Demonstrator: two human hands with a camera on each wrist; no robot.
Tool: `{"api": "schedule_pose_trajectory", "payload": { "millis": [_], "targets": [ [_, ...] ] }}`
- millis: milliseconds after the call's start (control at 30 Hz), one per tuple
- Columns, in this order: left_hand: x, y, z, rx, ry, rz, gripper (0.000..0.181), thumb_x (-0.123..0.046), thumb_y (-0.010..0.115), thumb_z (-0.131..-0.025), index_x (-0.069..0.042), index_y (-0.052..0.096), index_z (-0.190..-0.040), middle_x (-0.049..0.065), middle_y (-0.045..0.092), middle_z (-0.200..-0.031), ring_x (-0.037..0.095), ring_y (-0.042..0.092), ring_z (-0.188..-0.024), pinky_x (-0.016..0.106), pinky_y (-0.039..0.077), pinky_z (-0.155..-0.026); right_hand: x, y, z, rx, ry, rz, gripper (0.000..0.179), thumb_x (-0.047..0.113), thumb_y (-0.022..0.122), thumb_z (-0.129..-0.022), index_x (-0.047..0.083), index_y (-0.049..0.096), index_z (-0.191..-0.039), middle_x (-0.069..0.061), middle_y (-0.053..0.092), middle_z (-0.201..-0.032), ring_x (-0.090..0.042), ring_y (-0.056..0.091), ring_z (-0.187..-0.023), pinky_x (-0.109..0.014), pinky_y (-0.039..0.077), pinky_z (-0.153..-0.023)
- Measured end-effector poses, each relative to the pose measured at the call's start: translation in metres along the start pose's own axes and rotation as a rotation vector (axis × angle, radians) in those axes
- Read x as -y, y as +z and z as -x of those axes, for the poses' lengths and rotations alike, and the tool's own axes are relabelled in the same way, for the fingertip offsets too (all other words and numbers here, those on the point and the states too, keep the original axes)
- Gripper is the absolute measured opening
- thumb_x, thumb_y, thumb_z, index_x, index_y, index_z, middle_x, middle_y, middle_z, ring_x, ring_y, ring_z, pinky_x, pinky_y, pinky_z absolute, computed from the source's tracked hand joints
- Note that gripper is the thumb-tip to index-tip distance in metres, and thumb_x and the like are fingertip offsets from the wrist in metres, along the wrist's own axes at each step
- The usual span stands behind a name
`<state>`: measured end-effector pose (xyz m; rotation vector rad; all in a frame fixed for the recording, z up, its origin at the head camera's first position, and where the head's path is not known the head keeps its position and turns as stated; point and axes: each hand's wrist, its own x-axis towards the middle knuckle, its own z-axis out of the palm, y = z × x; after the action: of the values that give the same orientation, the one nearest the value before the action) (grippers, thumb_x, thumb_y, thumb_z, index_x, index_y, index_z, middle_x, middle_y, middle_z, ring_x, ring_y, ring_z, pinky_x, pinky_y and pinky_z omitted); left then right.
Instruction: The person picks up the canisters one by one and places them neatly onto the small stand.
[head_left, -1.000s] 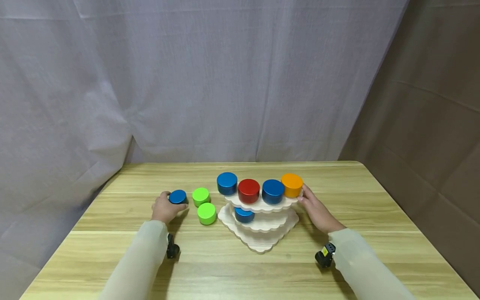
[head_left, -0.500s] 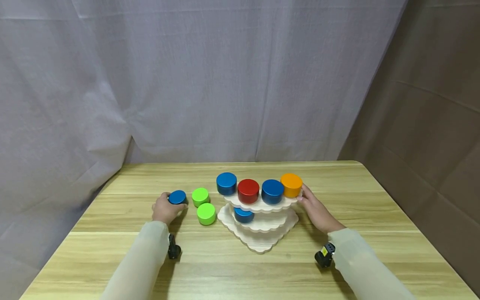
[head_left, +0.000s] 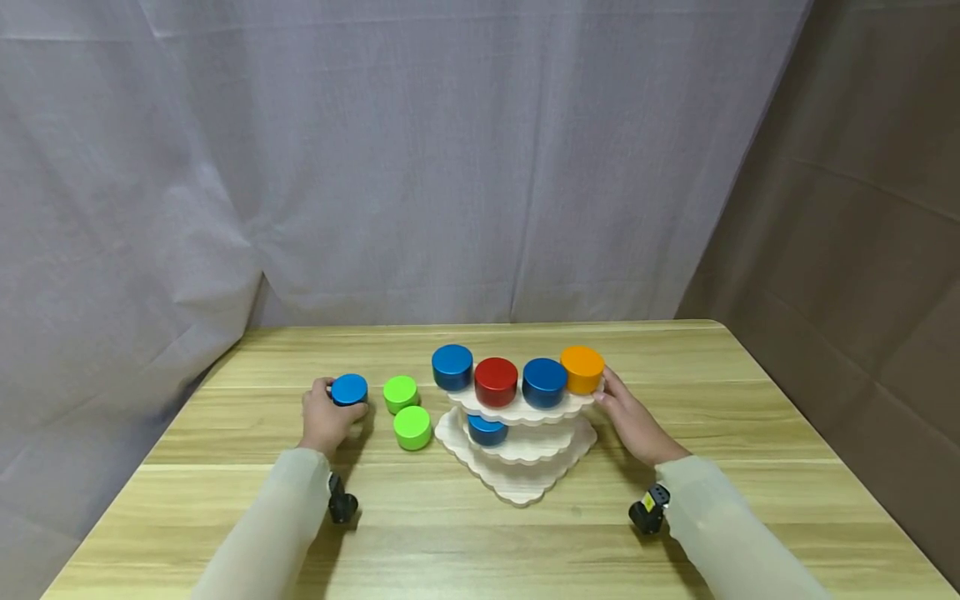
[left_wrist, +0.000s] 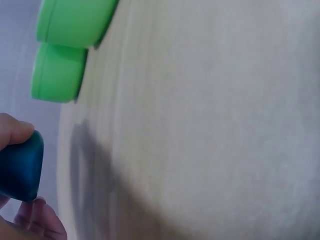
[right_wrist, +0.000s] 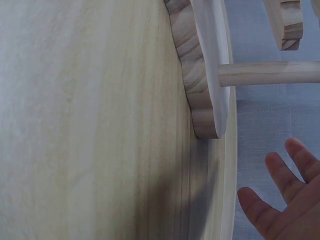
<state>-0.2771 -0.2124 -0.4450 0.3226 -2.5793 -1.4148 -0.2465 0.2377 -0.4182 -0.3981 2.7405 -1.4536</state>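
- Left hand (head_left: pixel 326 418) has a snug grip on the leftmost blue cylinder (head_left: pixel 349 390), looks raised off the tabletop (head_left: pixel 465 550), well in from its left edge.
- Near lime-green cylinder (head_left: pixel 412 427) and far lime-green cylinder (head_left: pixel 401 393) sit between that and the scalloped wooden stand (head_left: pixel 521 483), tight gap there.
- Right hand's (head_left: pixel 637 429) grip is wide, fingers spread by the orange cylinder (head_left: pixel 582 369); can't tell if touching.
- Roomy tabletop stretch in front.

A pale grey fabric curtain (head_left: pixel 405 167) with soft folds hangs behind a light yellow-brown wooden tabletop (head_left: pixel 480 550), which has streaked grain and a rounded far right corner. On the right hangs a creased brown fabric curtain (head_left: pixel 847 250).
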Motion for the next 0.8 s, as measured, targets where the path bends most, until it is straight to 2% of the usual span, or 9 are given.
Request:
{"api": "schedule_pose_trajectory", "payload": {
  "millis": [400, 800],
  "targets": [
    [-0.029, -0.004, 0.021, 0.020, 0.031, 0.077, 0.066, -0.005, 0.070, -0.078, 0.008, 0.035, -0.132, 0.028, 0.034, -0.123, 0.038, 0.037, -0.114, 0.053, 0.034, -0.102, 0.001, 0.000, 0.000, 0.003, 0.014, 0.011, 0.063, 0.037, 0.028, -0.105, 0.013, 0.001, -0.156, -0.024, 0.009, -0.158, -0.048, 0.013, -0.142, -0.068, 0.012, -0.108],
    [-0.055, 0.000, 0.049, 0.011, 0.089, 0.164, 0.062, -0.002, 0.071, -0.074, 0.008, 0.038, -0.126, 0.025, 0.036, -0.121, 0.033, 0.041, -0.107, 0.042, 0.040, -0.090, 0.000, 0.000, 0.000, 0.000, 0.008, 0.006, 0.063, 0.038, 0.028, -0.105, 0.013, 0.002, -0.156, -0.024, 0.010, -0.158, -0.048, 0.014, -0.142, -0.068, 0.012, -0.108]
  ]
}}
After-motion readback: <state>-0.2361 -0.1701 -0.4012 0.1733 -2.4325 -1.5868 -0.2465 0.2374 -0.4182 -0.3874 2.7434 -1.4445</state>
